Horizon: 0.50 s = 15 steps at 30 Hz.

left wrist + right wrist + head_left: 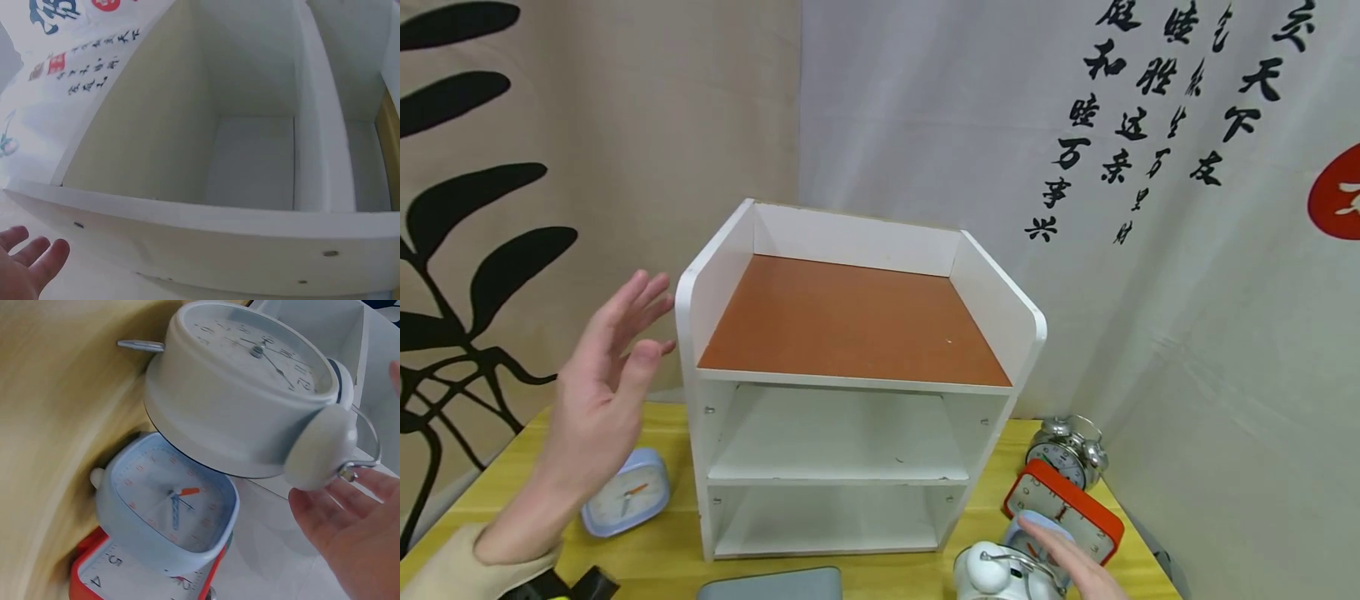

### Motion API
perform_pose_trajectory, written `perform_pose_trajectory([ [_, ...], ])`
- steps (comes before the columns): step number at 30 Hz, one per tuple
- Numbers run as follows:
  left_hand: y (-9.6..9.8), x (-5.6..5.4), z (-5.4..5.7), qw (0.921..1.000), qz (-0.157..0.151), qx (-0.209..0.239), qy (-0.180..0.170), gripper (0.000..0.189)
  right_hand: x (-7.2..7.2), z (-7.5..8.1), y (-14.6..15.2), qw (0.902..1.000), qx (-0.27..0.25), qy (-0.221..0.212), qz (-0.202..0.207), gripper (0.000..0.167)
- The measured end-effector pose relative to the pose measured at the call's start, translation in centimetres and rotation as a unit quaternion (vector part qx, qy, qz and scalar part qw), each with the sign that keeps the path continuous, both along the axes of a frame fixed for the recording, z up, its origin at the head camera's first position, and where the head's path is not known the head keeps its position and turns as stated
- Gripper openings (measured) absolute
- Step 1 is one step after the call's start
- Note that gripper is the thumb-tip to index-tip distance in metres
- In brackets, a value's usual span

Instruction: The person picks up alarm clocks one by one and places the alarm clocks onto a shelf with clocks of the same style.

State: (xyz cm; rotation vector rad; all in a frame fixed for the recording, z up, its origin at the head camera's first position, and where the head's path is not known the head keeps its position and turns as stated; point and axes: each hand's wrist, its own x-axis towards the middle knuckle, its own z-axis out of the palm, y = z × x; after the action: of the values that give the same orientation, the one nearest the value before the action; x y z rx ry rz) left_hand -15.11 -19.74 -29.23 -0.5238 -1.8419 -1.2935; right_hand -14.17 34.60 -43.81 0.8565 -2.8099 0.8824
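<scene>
A small white shelf unit [838, 433] with a brown top [857, 325] stands on the table. My left hand [598, 392] is raised beside its left side, fingers extended and nothing held; whether the fingertips touch the panel I cannot tell. At the lower right, my right hand [1075, 560] is at a white twin-bell alarm clock [219, 419]. In the right wrist view its fingers [334, 509] lie by the bell and wire handle, with the thumb apart from them. Behind that clock are a light-blue clock [169, 500] and a red rectangular clock [1063, 508].
A silver twin-bell clock [1067, 450] stands at the table's back right. Another light-blue clock [627, 492] is left of the shelf unit. A grey flat object [771, 585] lies at the front of the yellow table [887, 575]. Printed curtains [910, 125] hang behind.
</scene>
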Motion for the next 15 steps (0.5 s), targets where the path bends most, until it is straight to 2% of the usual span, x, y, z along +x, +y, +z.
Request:
perform_pose_trajectory([
  [4, 0.4, -0.5, 0.8, 0.9995, 0.002, -0.009, -0.029, 0.061, -0.5, -0.3, 0.3, 0.9992, -0.007, -0.038, 0.008, 0.077],
  [7, 0.5, -1.0, 1.1, 0.9986, 0.000, -0.015, -0.050, 0.060, -0.7, -0.3, 0.4, 0.9968, -0.014, -0.078, 0.008, 0.073],
  [10, 0.7, -1.4, 1.2, 0.9981, -0.004, -0.017, -0.060, 0.060, -0.8, -0.5, 0.2, 0.9948, -0.023, -0.099, 0.007, 0.067],
  [13, 0.8, -1.7, 1.3, 0.9983, -0.001, -0.015, -0.056, 0.058, -1.6, -1.8, 0.6, 0.9907, -0.024, -0.134, -0.002, 0.063],
  [15, 0.9, -1.9, 1.4, 0.9988, -0.002, -0.008, -0.048, 0.056, -2.5, -3.2, 1.4, 0.9885, -0.012, -0.151, -0.003, 0.063],
])
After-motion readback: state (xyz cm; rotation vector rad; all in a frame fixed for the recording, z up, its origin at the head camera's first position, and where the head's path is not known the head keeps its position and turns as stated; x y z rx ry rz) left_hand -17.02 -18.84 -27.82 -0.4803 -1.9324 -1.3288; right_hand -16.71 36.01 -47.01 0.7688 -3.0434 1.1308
